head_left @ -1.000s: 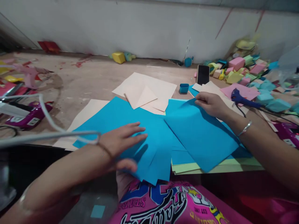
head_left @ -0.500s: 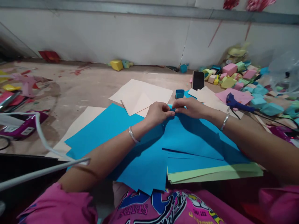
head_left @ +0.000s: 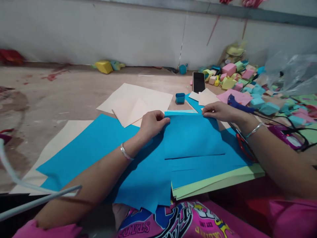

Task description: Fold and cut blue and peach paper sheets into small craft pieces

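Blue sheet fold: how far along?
Done: far edge of the top blue sheet is turned over into a narrow strip. In hand: left hand and right hand pinch that strip at its two ends. Left: the rest of the sheet lies flat, and the blue stack below is unfolded.

Blue paper sheet (head_left: pixel 190 135) — light-green stack (head_left: pixel 218 180) beneath

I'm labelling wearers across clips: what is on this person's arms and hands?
Both forearms are bare. The left hand has a thin silver metal bangle at its wrist; the right hand has a matching silver bangle. Bright pink short sleeves show near both shoulders. No gloves; rings cannot be made out.
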Motion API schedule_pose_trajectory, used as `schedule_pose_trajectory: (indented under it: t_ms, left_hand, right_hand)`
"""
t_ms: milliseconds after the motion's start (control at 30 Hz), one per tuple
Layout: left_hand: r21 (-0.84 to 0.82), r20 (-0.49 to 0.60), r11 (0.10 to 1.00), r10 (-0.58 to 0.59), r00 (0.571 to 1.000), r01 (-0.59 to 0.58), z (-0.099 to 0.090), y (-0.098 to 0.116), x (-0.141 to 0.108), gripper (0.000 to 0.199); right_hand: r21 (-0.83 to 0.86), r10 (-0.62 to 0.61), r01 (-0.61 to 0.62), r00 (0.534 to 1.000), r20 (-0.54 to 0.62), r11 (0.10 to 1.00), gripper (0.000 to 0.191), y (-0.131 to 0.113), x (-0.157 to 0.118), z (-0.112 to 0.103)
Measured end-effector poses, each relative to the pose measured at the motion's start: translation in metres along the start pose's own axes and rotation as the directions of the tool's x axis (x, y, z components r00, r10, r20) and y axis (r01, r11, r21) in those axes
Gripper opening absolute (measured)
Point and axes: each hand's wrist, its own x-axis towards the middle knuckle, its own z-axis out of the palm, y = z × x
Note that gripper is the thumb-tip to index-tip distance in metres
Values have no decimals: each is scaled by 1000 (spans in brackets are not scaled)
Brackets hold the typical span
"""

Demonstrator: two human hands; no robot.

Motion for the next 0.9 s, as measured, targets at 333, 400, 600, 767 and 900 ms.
schedule_pose_trajectory:
  t_ms: [333, 400, 600, 767, 900]
  left_hand:
    - [496, 194, 601, 627, 754, -627, 23, 12, -20, 32]
    - [403, 370, 581, 603, 706, -707, 32, 11, -24, 37]
    - [428, 595, 580, 397, 699, -693, 39, 10, -36, 68]
    - [388, 643, 554, 410, 646, -737, 35, 8, -34, 100]
    - [366, 651, 552, 424, 630, -750, 34, 6, -31, 112]
  right_hand:
    - [-366, -48, 7, 994, -101, 930, 21, -3, 23, 33]
    - [-423, -66, 10, 991, -118, 906, 22, -4, 22, 36]
    - [-552, -36, -136, 956, -290, 822, 29, -45, -2, 56]
    - [-565, -107, -123, 928, -357, 816, 25, -114, -32, 101]
    - [-563, -125, -92, 934, -335, 821, 26, -133, -44, 122]
